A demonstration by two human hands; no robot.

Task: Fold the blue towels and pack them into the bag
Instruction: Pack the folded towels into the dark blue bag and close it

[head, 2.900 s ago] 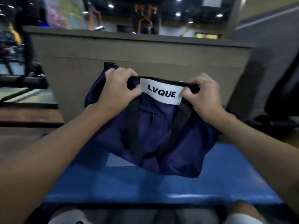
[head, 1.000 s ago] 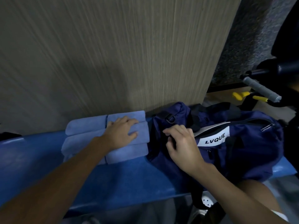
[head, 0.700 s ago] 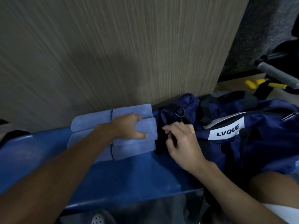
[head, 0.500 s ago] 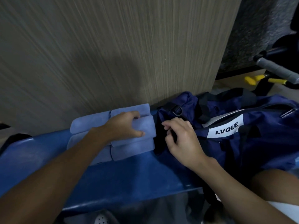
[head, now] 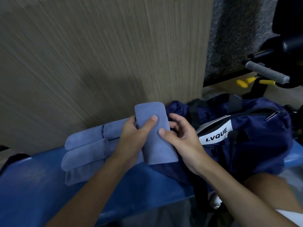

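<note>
Bench [head: 32, 185]: blue, smooth glossy top, running left to right.
Folded towels [head: 85, 149]: light blue stack at the back edge, near the middle.
Bag [head: 254, 145]: navy, lying at the right end.

Folded blue towel [head: 154, 136] held upright between stacked towels [head: 86, 148] and navy bag [head: 246, 136].

Bare: left hand [head: 131, 140], right hand [head: 183, 141], forearms [head: 91, 194]; white garment hem [head: 291, 214] at thigh [head: 268, 190]; white shoe [head: 216, 202].
</note>
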